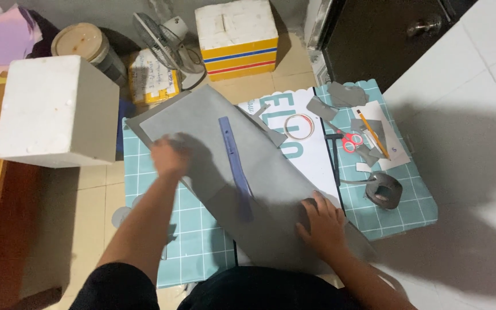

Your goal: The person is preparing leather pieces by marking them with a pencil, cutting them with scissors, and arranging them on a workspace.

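A: How are the hands placed?

B: The left hand (167, 156) is laid flat, fingers loosely spread though blurred, on the upper left part of a long grey sheet of thin card (202, 129). The right hand (322, 225) is pressed palm down, fingers spread, on the sheet's lower right end. Nothing is pinched by either hand.

A: And where is the sheet found?

B: It is spread diagonally over a teal gridded cutting mat (196, 241) on the tiled floor (466, 86). A long blue plastic ruler (235, 163) is laid along its middle, between the two hands.

A: How is the sheet judged to handle?

B: It is judged light and fairly limp, easily creased or slid across the smooth mat. It is probably best held down flat near its ends, or lifted by two opposite edges so no sag is formed.

A: What is seen further out?

B: A white printed sheet with teal lettering (311, 155) is partly covered by the grey one. A ring of clear tape (299, 127) is set on it. Red-handled scissors (351, 140), a yellow pencil (372, 134) and grey offcuts (345, 93) are scattered to the right, with a grey tape roll (384, 190) near the mat's edge. A white foam block (53, 109) is stood at the left, and a white foam box with coloured stripes (237, 37) beside a small fan (159, 37) behind.
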